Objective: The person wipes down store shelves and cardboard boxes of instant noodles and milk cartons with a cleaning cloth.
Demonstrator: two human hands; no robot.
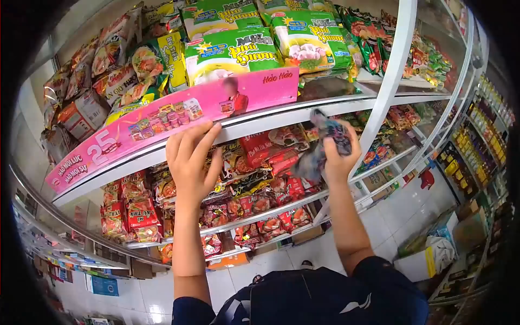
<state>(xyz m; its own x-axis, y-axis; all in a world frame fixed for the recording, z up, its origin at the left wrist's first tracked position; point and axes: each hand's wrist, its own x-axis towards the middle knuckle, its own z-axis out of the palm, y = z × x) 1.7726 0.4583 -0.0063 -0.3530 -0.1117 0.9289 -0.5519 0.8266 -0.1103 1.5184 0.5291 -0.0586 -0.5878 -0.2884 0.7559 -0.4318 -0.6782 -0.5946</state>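
Observation:
My left hand (190,160) rests with its fingertips on the white shelf edge (281,120), just under the pink promotional strip (254,92). Its fingers are stretched out and the thumb stands apart. A crumpled dark cloth (335,132) with a coloured pattern is gripped in my right hand (342,154), at the same edge further right. The cloth's loose lower end is blurred. Behind the strip, green and white noodle packs (233,54) fill the upper shelf. Red noodle packets (257,200) lie on the shelf below my hands.
A white upright post (387,81) stands right of my right hand. Dark noodle bags (111,49) are heaped at upper left. Bottles line a rack (476,130) at far right. Boxes and a white bag (440,254) sit on the tiled floor (271,266) at right.

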